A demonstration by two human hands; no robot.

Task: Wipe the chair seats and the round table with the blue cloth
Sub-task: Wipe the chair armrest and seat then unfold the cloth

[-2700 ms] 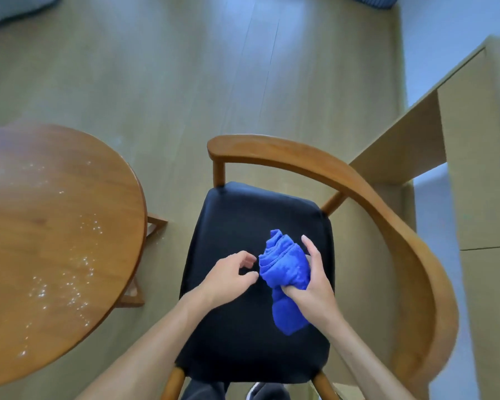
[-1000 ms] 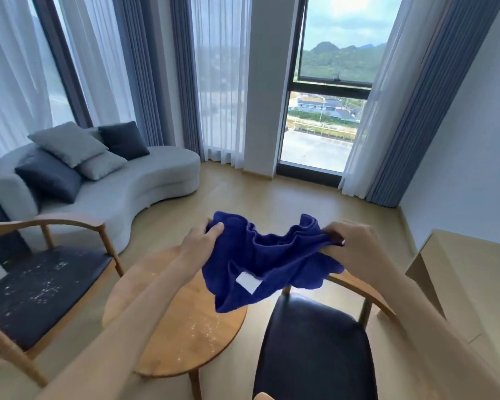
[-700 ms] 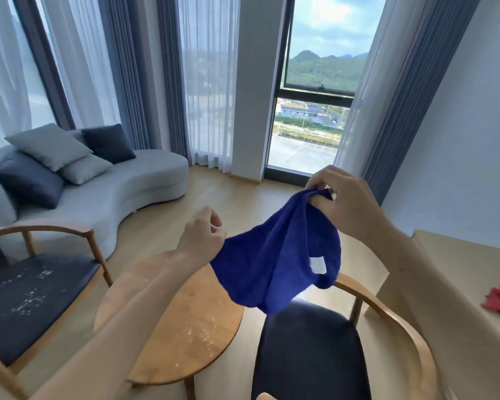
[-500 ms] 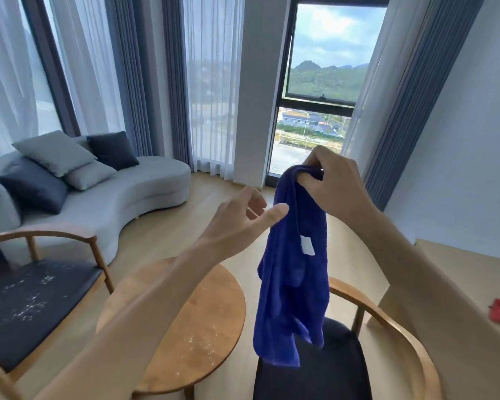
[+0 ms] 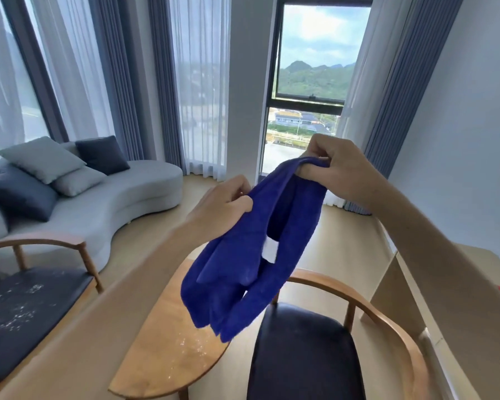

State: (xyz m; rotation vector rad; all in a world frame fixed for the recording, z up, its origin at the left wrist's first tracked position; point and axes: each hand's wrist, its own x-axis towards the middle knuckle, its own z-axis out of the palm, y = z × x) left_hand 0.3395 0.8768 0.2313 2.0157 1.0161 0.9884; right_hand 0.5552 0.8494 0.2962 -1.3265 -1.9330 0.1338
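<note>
Both hands are raised at chest height; the left hand (image 5: 223, 203) pinches one edge of the blue cloth (image 5: 251, 255), the right hand (image 5: 338, 168) grips another edge higher up; the cloth sags in folds above the round table (image 5: 168, 356), which shows white specks; the left chair seat (image 5: 26, 307) is speckled too; the right chair seat (image 5: 303, 356) looks dark and plain.

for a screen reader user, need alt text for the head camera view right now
Two raised hands hold a blue cloth in mid-air: the left hand pinches one edge, the right hand grips another, higher. Below are a round wooden table and a left chair seat speckled white, and a clean dark chair seat.
</note>
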